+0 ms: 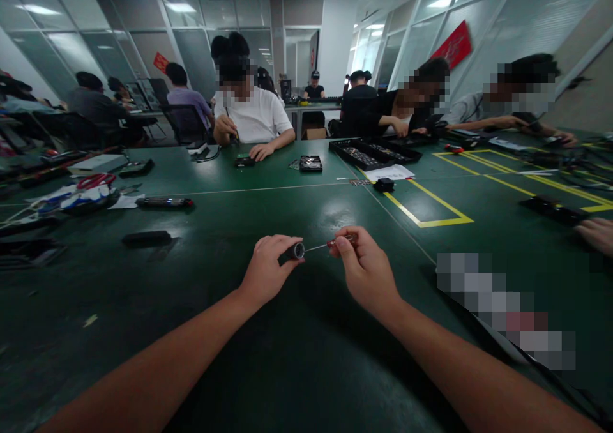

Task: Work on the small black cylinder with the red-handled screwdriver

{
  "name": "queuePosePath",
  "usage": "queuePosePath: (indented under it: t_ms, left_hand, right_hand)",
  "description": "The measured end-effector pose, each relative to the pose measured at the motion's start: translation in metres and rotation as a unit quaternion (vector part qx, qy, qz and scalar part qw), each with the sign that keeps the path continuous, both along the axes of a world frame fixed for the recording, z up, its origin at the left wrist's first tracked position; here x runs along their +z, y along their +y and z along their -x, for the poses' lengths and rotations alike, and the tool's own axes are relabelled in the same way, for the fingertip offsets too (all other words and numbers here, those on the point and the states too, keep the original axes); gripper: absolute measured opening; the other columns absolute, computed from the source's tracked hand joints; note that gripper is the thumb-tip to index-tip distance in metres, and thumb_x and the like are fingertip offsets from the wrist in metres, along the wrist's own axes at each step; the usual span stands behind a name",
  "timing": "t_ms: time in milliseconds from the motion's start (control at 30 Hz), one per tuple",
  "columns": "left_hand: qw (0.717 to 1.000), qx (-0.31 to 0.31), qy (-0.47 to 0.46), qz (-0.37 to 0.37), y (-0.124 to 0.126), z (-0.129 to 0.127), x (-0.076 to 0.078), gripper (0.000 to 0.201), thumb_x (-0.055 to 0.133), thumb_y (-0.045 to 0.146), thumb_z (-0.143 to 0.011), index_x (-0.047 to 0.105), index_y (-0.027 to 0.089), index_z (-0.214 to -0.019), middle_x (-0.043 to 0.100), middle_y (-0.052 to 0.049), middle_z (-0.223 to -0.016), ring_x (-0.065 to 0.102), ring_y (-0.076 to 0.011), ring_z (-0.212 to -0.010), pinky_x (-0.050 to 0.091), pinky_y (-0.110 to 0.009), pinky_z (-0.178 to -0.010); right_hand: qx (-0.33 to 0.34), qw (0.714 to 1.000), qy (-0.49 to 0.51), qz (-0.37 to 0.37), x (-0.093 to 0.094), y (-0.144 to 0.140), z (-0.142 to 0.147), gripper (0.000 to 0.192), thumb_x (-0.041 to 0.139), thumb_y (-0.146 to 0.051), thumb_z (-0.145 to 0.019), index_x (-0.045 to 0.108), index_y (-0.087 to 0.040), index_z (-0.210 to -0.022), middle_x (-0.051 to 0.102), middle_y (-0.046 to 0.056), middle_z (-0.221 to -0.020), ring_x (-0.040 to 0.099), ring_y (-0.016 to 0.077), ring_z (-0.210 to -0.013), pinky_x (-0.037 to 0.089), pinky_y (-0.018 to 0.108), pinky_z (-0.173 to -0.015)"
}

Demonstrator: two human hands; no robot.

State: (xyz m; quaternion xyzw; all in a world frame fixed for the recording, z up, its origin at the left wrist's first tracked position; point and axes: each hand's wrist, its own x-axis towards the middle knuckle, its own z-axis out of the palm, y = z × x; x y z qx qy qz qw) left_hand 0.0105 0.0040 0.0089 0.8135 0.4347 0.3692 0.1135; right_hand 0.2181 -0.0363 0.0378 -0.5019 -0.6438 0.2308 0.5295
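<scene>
Both forearms are reaching out over the green table (297,356), and the hands are meeting just above its near middle. The left hand (267,270) is closing its fingers around a short dark cylindrical handle (293,252), whose open end is pointing right; the right hand (366,268) is pinching a thin screwdriver bit (330,244) with a reddish collar, its metal shaft pointing at the mouth of the handle — whether the tip is already sitting inside cannot be told. Left of the handle, a flat black bar (146,236) is lying on the table, and beyond that bar a dark pen-like tool (164,202) and red-handled scissors (96,181) are resting among loose papers. To the right of the handle, yellow tape (431,209) is marking out a box on the surface, with another person's hand (596,234) lying at the right edge. Farther from the handle, a small black device (311,163) and a long black tray (373,152) are sitting near the far side — there a person in a white shirt (253,120) is working with a tool over another small black piece (244,161).
</scene>
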Motion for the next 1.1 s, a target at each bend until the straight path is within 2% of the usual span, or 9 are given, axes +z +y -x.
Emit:
queuePosePath:
  t_ms: [333,567,800,1100]
  left_hand:
    - [1.000,0.009,-0.010,0.011,0.0014,0.0003,-0.0015,0.036,0.079,0.020,-0.083,0.069,0.024,-0.118,0.073,-0.004,-0.115,0.065,-0.0240,-0.108,0.046,-0.045,-0.099]
    - [1.000,0.015,-0.016,0.006,0.0022,0.0006,-0.0024,0.035,0.078,0.022,-0.085,0.069,0.025,-0.119,0.072,-0.004,-0.117,0.064,-0.0235,-0.110,0.046,-0.045,-0.100]
    - [1.000,0.014,-0.013,0.013,0.0009,0.0003,0.0000,0.034,0.077,0.023,-0.086,0.069,0.025,-0.119,0.072,-0.004,-0.117,0.064,-0.0241,-0.110,0.046,-0.047,-0.101]
    - [1.000,0.011,-0.016,0.012,0.0018,0.0014,-0.0013,0.035,0.076,0.021,-0.086,0.069,0.025,-0.120,0.072,-0.004,-0.117,0.064,-0.0241,-0.111,0.046,-0.046,-0.100]
  right_hand:
    - [0.020,0.998,0.048,0.020,-0.0039,0.0048,-0.0004,0.018,0.049,-0.038,-0.101,0.058,-0.022,-0.101,0.069,0.003,-0.083,0.067,0.0192,-0.076,0.053,0.034,-0.072]
    - [-0.012,1.000,-0.023,-0.003,0.0011,-0.0016,-0.0002,0.015,0.049,-0.035,-0.101,0.058,-0.022,-0.102,0.071,0.004,-0.083,0.070,0.0198,-0.077,0.051,0.033,-0.070]
    - [-0.018,1.000,-0.018,-0.015,0.0048,-0.0042,-0.0009,0.014,0.048,-0.034,-0.102,0.057,-0.023,-0.103,0.070,0.003,-0.084,0.070,0.0194,-0.077,0.051,0.033,-0.070]
    - [0.006,0.999,-0.051,0.002,0.0056,-0.0037,-0.0004,0.013,0.048,-0.032,-0.102,0.057,-0.023,-0.102,0.069,0.002,-0.080,0.068,0.0190,-0.075,0.049,0.032,-0.070]
